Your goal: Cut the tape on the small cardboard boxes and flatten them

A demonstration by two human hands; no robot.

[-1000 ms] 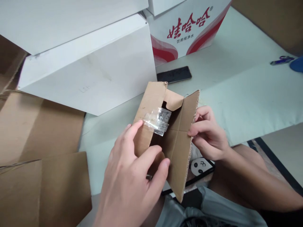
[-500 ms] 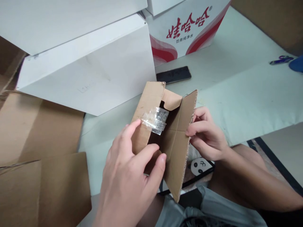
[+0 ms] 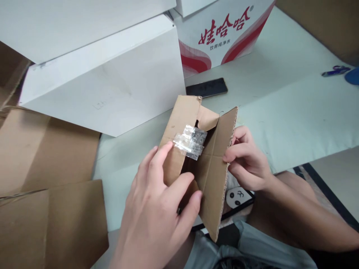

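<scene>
A small brown cardboard box point(image 3: 179, 112) is tilted at the table's near edge, its long flap point(image 3: 215, 157) standing open on the right. Clear tape point(image 3: 192, 142) sticks to the left panel's edge and juts over the dark opening. My left hand point(image 3: 159, 201) grips the box from the left, fingertips on the panel beside the tape, index finger and thumb bent over the near end. With its thumb and fingers, my right hand point(image 3: 246, 160) pinches the outer edge of the flap. The inside of the box is mostly in shadow.
Behind the box lies a black phone point(image 3: 207, 87), beside a white carton point(image 3: 106, 82) and a red-and-white carton point(image 3: 221, 37). Larger brown cardboard point(image 3: 56, 216) fills the left side. Purple-handled scissors point(image 3: 335, 71) rest on the pale green tabletop point(image 3: 297, 112) at far right.
The box has shifted slightly to the right, together with both hands. My grip on the flap and on the panel looks the same.
</scene>
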